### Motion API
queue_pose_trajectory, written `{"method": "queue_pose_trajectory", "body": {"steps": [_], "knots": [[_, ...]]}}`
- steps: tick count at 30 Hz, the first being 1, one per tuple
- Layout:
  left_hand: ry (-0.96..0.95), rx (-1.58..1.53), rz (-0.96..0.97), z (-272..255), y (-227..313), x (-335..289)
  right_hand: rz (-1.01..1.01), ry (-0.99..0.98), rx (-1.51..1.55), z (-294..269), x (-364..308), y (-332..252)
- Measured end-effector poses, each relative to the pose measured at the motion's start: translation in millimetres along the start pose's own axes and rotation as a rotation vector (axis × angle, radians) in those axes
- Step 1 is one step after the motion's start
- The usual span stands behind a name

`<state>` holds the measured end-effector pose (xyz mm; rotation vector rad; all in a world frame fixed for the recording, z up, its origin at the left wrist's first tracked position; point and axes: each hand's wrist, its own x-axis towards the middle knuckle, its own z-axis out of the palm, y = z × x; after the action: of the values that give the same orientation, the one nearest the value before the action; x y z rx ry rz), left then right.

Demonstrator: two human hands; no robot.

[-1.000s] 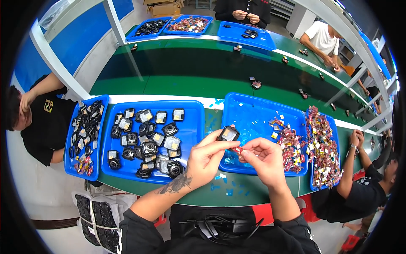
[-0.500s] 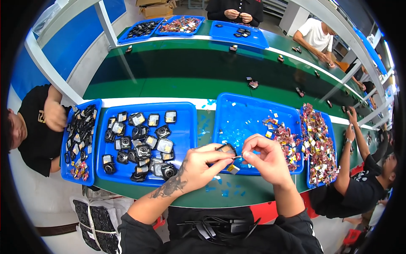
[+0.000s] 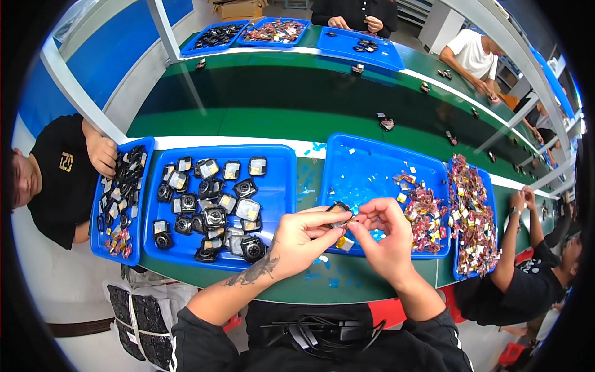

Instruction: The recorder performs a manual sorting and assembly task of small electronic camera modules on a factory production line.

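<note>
My left hand is closed round a dark, watch-like housing, held over the front edge of a blue tray. Against its lower right side press the thumb and finger of my right hand, closed on something too small to make out. Just below the fingers shows a yellow and silver piece; whether it hangs from the housing or lies in the tray I cannot tell. That tray holds scraps of blue film and a heap of small reddish parts.
Left of my hands, a blue tray carries several black watch-like housings. Narrower trays of black parts and reddish parts flank both. Beyond runs a green conveyor belt with scattered pieces. Co-workers sit left, right and across.
My right fingers have come closer to the housing and now touch at its side. The co-worker's hand at the left has moved onto the narrow tray's edge. The whole view has shifted slightly.
</note>
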<state>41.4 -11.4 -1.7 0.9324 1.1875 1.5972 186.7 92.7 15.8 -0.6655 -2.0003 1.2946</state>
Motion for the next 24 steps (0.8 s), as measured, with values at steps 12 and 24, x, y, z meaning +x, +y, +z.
{"method": "queue_pose_trajectory", "body": {"steps": [12,24], "knots": [[0.032,-0.06,0.019,4.3,-4.0,-0.5,-0.068,0.028,-0.118,9.8,-1.0,0.6],[0.165,1.115,0.23,-46.5,38.8,-19.2,0.131,-0.336,0.012,-10.3,111.7,28.7]]}}
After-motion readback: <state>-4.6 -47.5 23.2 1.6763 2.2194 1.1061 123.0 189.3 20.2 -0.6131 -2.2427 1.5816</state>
